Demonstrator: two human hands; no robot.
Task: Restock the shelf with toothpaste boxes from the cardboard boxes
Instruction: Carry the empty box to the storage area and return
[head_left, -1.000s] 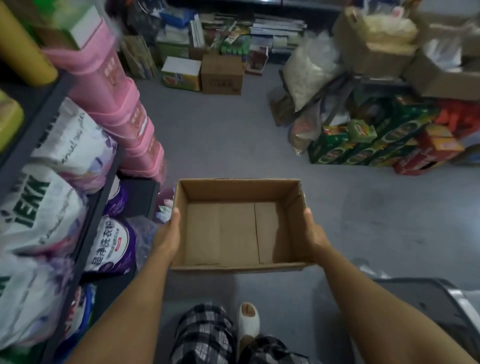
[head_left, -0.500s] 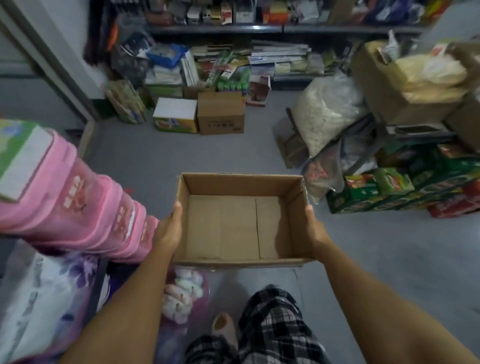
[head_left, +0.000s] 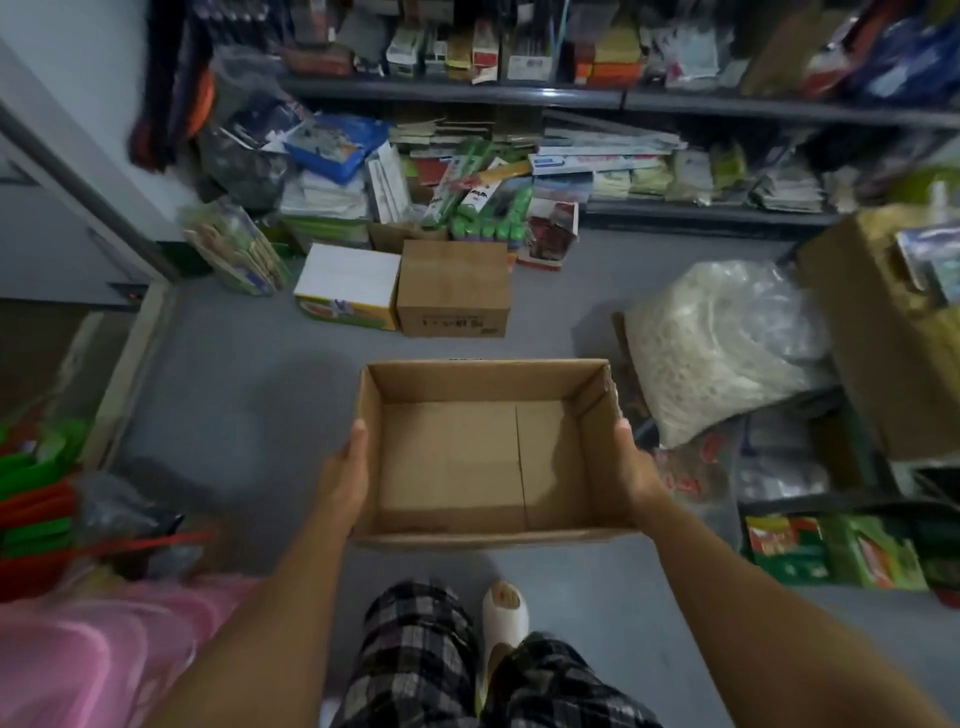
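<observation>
1. Premises: a cluttered stockroom with a grey floor (head_left: 234, 364); dark shelving (head_left: 571, 96) runs along the far wall, loaded with mixed packaged goods too blurred to identify.
2. Floor stock, far side: a closed brown carton (head_left: 453, 289) stands just beside a white-topped box (head_left: 347, 287), both in front of the shelving.
3. Floor stock, right side: a large clear bag of pale material (head_left: 722, 343) leans among cartons; green and red packs (head_left: 826, 548) lie nearer the camera.
4. Left side: pink packaging (head_left: 88, 654) and green and red items (head_left: 36, 483) sit at the frame edge.
5. Task item: an open cardboard box (head_left: 488, 452), held above the floor at frame centre, interior bare.
6. Left hand (head_left: 344, 480): palm flat against the box's left wall, thumb along the rim; the fingers are hidden beneath.
7. Right hand (head_left: 631, 475): pressed likewise against the right wall, fingers hidden underneath.
8. Below: plaid trousers (head_left: 415, 660) and a pale slipper (head_left: 504, 618).
</observation>
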